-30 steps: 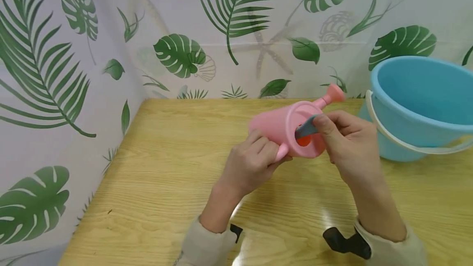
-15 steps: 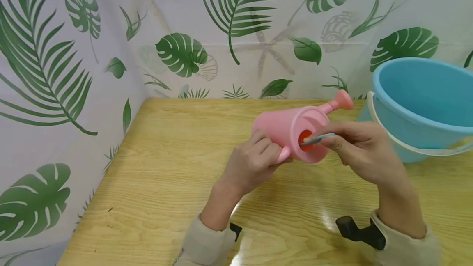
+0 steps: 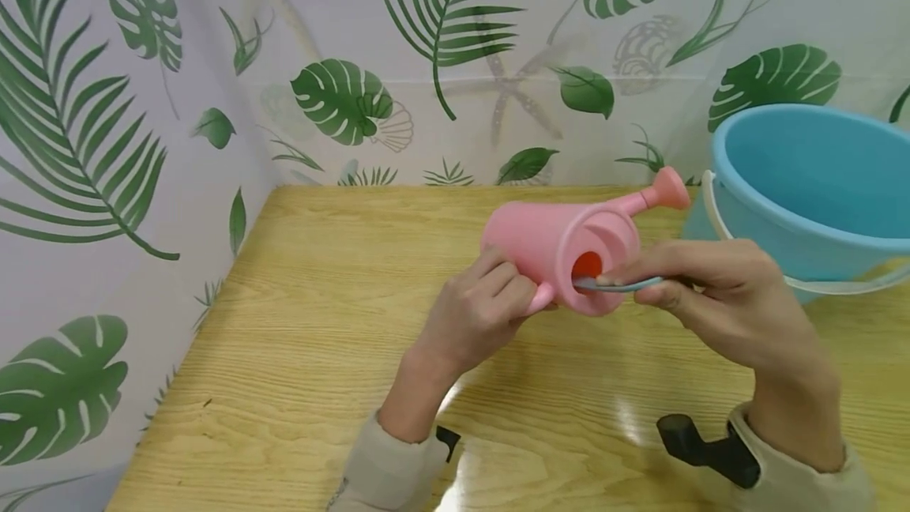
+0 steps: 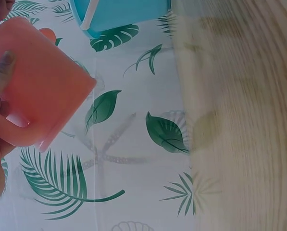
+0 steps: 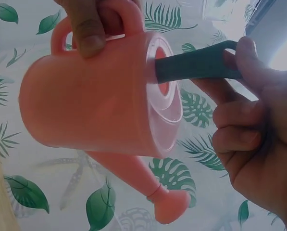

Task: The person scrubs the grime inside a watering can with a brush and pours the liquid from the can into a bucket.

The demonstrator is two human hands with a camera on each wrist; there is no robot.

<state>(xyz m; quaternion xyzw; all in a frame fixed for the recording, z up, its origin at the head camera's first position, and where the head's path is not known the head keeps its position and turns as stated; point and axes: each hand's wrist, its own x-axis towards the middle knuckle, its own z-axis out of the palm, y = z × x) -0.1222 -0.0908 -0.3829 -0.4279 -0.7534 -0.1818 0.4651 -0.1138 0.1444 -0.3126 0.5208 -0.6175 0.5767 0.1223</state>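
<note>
A pink watering can (image 3: 529,235) is held tilted above the table, its open top toward the right hand and its spout pointing to the back right. My left hand (image 3: 479,308) grips the can's handle, thumb along the body in the left wrist view. With thumb and fingers my right hand (image 3: 739,303) pinches the end of a flat blue-green toy tool handle (image 5: 196,63) that has a loop at that end. Its other end goes into the can's opening, so its head is hidden. Something orange-red (image 3: 587,265) shows inside the opening.
To the right stands a light-blue bucket (image 3: 753,200) with a white carrying handle (image 3: 839,291), close behind my right hand. The wooden table (image 3: 320,322) meets a leaf-patterned cloth backdrop (image 3: 441,133) at the back and left.
My right hand has moved right and turned, swinging the blue-green handle from slanting upward to nearly level. The can's spout has shifted slightly right; the left hand keeps its grip.
</note>
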